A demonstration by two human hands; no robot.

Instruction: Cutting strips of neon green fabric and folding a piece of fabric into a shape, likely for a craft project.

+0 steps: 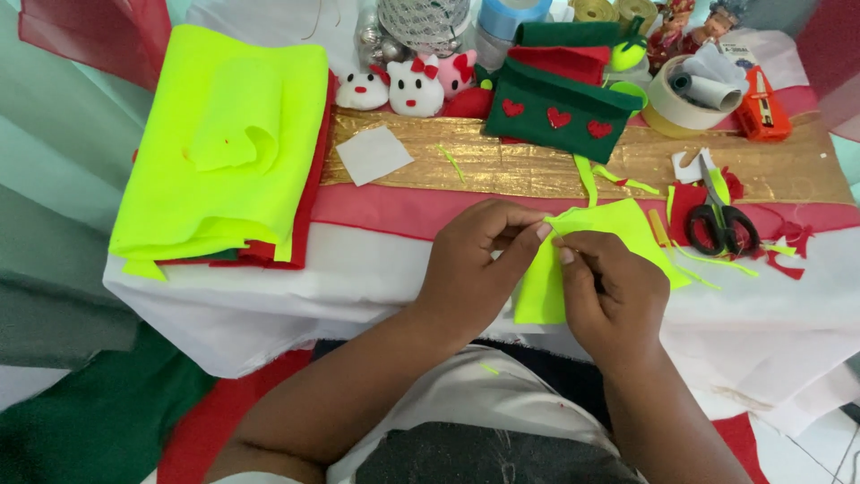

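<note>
Left hand (475, 260) and right hand (609, 287) close together over the near edge of the table (269, 314), fingertips almost meeting. Both pinching a small piece of neon yellow felt (542, 287), thumb and forefinger pressed on its upper edge, other fingers curled in. Felt piece hanging partly over the white cloth, between the two hands. Just beyond on the right, black-handled scissors (721, 224) among red and yellow scraps. Far left, a folded stack of yellow felt (224, 143). Further back, a green pouch with red hearts (560, 112), three small plush toys (412, 88), a tape roll (681, 108).
</note>
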